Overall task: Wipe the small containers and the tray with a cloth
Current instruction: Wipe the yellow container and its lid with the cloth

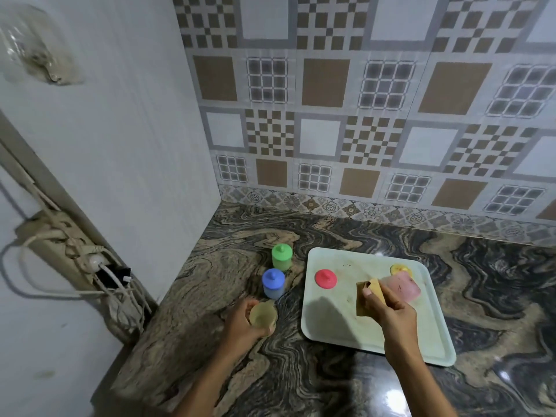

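Left hand point(238, 324): fingers point(244, 305) curled round open yellow pot point(262, 315), at 9 o'clock of tray point(331, 323).
Right hand point(389, 311): fingers point(367, 292) pinching cloth point(373, 285) over tray's middle, cloth poking out at 11 o'clock.
Tray: red lid point(325, 278) at 10 o'clock, tipped pink pot point(401, 286) at 2 o'clock.
Table point(301, 380): lidded green pot point(282, 257), blue pot point(273, 284), at 10 o'clock of tray.

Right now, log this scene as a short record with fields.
left hand: holds the open yellow container, off the tray
right hand: pinches the cloth over the tray
on tray: red lid, yellow lid, pink container lying on its side
on counter: green container and blue container, lids on, left of the tray
tray surface: dark specks visible
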